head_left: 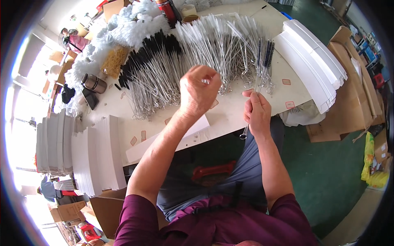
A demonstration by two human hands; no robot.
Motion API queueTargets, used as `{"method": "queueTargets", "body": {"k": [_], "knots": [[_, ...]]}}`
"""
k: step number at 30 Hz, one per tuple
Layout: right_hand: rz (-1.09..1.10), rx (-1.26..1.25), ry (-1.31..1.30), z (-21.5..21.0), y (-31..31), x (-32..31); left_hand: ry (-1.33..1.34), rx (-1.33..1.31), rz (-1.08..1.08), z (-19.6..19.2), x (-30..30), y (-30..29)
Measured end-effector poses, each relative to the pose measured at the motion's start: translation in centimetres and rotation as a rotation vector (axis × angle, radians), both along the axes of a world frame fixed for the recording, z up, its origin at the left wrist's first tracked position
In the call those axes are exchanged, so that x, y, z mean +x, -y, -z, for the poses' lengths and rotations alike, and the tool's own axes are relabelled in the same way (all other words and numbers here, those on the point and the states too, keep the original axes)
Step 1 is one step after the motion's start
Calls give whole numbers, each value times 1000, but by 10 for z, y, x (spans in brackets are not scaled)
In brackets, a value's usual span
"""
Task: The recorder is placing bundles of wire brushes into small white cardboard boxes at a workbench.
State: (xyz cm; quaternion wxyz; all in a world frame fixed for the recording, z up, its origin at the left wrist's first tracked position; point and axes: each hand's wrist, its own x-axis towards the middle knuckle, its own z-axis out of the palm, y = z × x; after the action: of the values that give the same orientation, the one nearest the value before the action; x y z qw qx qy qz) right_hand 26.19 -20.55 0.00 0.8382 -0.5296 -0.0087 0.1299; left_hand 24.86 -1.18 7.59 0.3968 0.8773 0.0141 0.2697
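Observation:
My right hand [258,112] is closed around several thin wire-handled straw brushes [244,132], whose looped ends hang below the fist. Above it, dark bristle heads [269,53] show near the upper end of the wires, though I cannot tell which belong to the held ones. My left hand [199,90] is raised over the table with its fingers curled in. Whatever it may hold is hidden. Behind it lie a wide heap of wire brushes with white bristles [205,35] and a heap with black bristles [158,47], their loops toward me.
Flat white card strips [310,61] are stacked at the table's right, with more upright white stacks [96,151] at the left. A metal flask [94,83], yellow rubber bands [115,61] and clear plastic bags [135,24] occupy the far left. A cardboard box [349,90] stands at right.

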Motion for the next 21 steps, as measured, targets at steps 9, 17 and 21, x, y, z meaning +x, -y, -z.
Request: {"method": "queueTargets", "body": {"k": [9,17,21], "knots": [[18,-18,83,-26,-1,26,-23,-295,215,-16,-34,-2],[-163,252,-51,-21,-54,67,85,-645,248,-63,-66,-19],[-100,278,-152,-18,-68,70,141,-652,245,-85,-91,-40]]}}
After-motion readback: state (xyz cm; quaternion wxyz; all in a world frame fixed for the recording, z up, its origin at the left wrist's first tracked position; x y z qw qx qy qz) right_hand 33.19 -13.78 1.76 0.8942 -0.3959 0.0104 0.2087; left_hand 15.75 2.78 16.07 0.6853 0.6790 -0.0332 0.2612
